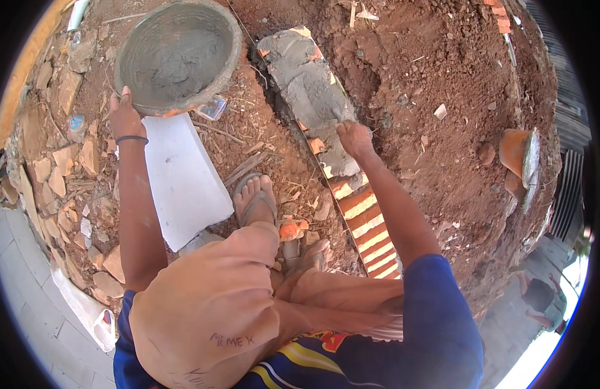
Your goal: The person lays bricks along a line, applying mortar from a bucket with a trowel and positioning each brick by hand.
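Note:
A round basin (pixel 230 72) of wet grey mortar (pixel 177 61) stands at the upper left. My left hand (pixel 125 117) is closed on its near left rim. A row of orange bricks (pixel 368 223) runs from the upper middle toward my legs. Grey mortar (pixel 306 81) covers its far part, while the near bricks are bare. Over the right edge of this mortar, my right hand (pixel 355 139) is closed around what looks like a trowel (pixel 339 115). The tool is smeared grey and mostly lost against the mortar.
A white board (pixel 183 172) lies below the basin, beside my sandalled foot (pixel 256 198). Broken stones (pixel 66 159) cover the left ground. Loose red soil (pixel 436 162) rises on the right, with an orange pot-like piece (pixel 514 152). Another person (pixel 543 298) is at the far lower right.

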{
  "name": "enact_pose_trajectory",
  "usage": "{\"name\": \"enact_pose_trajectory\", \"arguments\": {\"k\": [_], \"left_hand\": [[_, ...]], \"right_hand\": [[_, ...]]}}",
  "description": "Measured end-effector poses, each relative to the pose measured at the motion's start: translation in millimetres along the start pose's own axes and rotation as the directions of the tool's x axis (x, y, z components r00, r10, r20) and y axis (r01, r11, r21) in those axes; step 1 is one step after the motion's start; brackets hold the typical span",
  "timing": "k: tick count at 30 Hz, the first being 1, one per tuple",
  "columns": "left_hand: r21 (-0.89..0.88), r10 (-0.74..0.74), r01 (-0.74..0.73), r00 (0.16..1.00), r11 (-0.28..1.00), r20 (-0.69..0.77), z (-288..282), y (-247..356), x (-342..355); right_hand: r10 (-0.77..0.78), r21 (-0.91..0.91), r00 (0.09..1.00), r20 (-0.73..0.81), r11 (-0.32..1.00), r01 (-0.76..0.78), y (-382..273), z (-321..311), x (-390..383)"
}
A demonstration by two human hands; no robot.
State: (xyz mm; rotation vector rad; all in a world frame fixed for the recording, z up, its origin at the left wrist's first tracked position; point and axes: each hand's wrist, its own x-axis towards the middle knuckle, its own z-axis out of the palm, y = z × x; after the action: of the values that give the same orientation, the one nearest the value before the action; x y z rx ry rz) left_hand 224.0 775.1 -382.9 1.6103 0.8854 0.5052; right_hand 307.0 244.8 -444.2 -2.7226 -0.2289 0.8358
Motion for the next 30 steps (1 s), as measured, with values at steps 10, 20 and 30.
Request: {"name": "enact_pose_trajectory", "arguments": {"k": [10,20,30], "left_hand": [[-0.012,0.033,-0.033,0.999,0.999,-0.037,-19,-6,10],[-0.084,0.004,-0.001,0.999,0.996,0.036,-17,-4,13],[-0.009,-0.083,0.082,0.996,0.997,-0.014,-6,20,-11]], "right_hand": [[0.282,0.777,0.886,0.368,0.431,-0.46,26,16,-74],[0.015,0.659,0.976,0.218,0.736,-0.159,12,-49,26],[-0.137,-0.26,0.833,0.536,0.912,0.318,25,-64,48]]}}
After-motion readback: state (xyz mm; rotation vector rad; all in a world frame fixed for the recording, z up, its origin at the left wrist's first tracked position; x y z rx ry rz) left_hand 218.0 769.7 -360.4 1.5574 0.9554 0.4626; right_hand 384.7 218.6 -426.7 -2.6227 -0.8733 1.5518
